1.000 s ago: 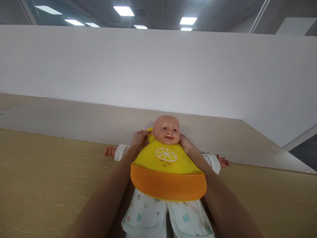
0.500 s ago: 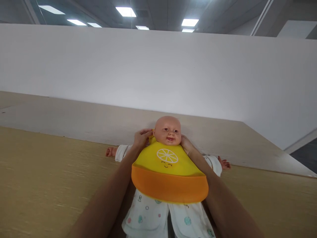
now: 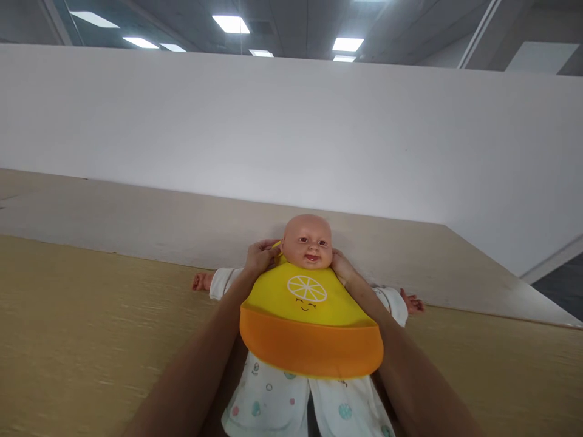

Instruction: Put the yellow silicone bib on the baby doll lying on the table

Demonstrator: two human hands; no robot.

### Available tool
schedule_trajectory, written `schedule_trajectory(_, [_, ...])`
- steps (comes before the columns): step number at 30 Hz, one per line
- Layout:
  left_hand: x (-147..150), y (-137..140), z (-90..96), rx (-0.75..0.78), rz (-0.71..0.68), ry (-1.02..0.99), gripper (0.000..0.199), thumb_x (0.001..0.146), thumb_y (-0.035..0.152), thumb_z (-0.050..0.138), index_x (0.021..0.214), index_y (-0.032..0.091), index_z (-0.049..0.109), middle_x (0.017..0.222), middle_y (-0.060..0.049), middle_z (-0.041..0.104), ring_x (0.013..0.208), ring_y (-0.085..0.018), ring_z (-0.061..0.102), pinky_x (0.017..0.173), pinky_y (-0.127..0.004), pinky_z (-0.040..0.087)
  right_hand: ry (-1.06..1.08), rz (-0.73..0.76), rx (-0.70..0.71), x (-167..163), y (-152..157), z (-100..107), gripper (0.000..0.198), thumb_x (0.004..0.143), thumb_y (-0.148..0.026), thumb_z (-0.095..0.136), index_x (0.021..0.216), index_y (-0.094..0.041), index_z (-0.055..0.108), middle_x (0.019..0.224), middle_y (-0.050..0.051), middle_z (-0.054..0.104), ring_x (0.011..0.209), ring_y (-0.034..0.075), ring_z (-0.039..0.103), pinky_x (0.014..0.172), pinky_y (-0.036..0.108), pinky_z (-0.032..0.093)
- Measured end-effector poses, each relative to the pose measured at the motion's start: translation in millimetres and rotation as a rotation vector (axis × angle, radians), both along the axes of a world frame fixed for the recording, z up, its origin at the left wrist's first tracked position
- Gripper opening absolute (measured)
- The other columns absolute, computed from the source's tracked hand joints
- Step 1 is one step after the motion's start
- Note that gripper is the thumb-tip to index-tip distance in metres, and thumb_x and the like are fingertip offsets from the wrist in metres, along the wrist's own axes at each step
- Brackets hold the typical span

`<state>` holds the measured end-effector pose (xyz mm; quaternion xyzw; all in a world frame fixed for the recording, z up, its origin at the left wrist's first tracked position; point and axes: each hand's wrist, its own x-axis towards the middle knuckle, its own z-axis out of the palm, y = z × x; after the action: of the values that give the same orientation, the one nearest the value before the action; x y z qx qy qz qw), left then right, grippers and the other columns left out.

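Observation:
A baby doll [image 3: 307,240] lies on its back with both arms stretched out to the sides, dressed in a white printed outfit [image 3: 268,394]. Over its chest is a yellow bib [image 3: 307,297] with a lemon-slice print and an orange catch pocket [image 3: 312,346]. My left hand [image 3: 262,255] is closed on the bib's neck strap beside the doll's head, at the left of the picture. On the other side my right hand [image 3: 342,267] reaches in at the neck. Its fingertips are hidden behind the doll's head and jaw.
The doll rests on a yellowish, wood-toned surface [image 3: 113,321]. Behind its head runs a paler ledge [image 3: 182,224] against a white wall panel [image 3: 273,127]. Glass and ceiling lights [image 3: 231,24] show above the panel. A dark gap [image 3: 562,297] lies at the far right.
The view has shifted very slightly. Both hands stay at the doll's neck, and the bib and doll look almost the same.

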<state>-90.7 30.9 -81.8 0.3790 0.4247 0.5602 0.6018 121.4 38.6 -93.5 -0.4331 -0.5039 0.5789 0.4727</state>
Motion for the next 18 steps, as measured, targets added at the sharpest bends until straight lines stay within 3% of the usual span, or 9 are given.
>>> schedule_trajectory(5, [-2, -3, 3.2, -0.064, -0.127, -0.180, 0.033, 0.046, 0.022, 0.081, 0.075, 0.012, 0.069, 0.057, -0.002, 0.061, 0.048, -0.011, 0.053, 0.048, -0.022, 0.042, 0.027, -0.014, -0.049, -6, -8, 8, 0.043, 0.059, -0.034, 0.064, 0.096, -0.011, 0.063, 0.083, 0.008, 0.063, 0.093, 0.017, 0.059, 0.087, 0.028, 0.048])
schedule_trajectory(7, [-3, -6, 5.9, -0.079, -0.186, -0.228, 0.027, 0.048, 0.021, 0.081, 0.069, 0.011, 0.067, 0.057, -0.004, 0.061, 0.051, -0.013, 0.056, 0.051, -0.025, 0.045, 0.061, -0.028, -0.080, -9, -12, 13, 0.048, 0.052, -0.033, 0.068, 0.095, -0.010, 0.062, 0.085, 0.009, 0.063, 0.090, 0.018, 0.060, 0.085, 0.030, 0.049])
schedule_trajectory(12, [-2, -11, 9.7, -0.096, -0.193, -0.167, 0.024, 0.051, 0.023, 0.080, 0.067, 0.010, 0.068, 0.055, -0.005, 0.061, 0.048, -0.013, 0.053, 0.048, -0.025, 0.042, 0.129, -0.072, -0.114, -15, -20, 21, 0.054, 0.045, -0.035, 0.072, 0.092, -0.010, 0.062, 0.086, 0.010, 0.063, 0.090, 0.019, 0.060, 0.084, 0.030, 0.049])
schedule_trajectory(18, [-3, -5, 11.6, -0.010, -0.066, 0.073, 0.021, 0.048, 0.018, 0.080, 0.064, 0.011, 0.069, 0.043, 0.004, 0.050, 0.035, -0.003, 0.034, 0.036, -0.017, 0.022, 0.068, -0.048, -0.072, -12, -17, 17, 0.047, 0.059, -0.039, 0.065, 0.095, -0.010, 0.063, 0.077, 0.008, 0.063, 0.093, 0.016, 0.060, 0.088, 0.027, 0.048])
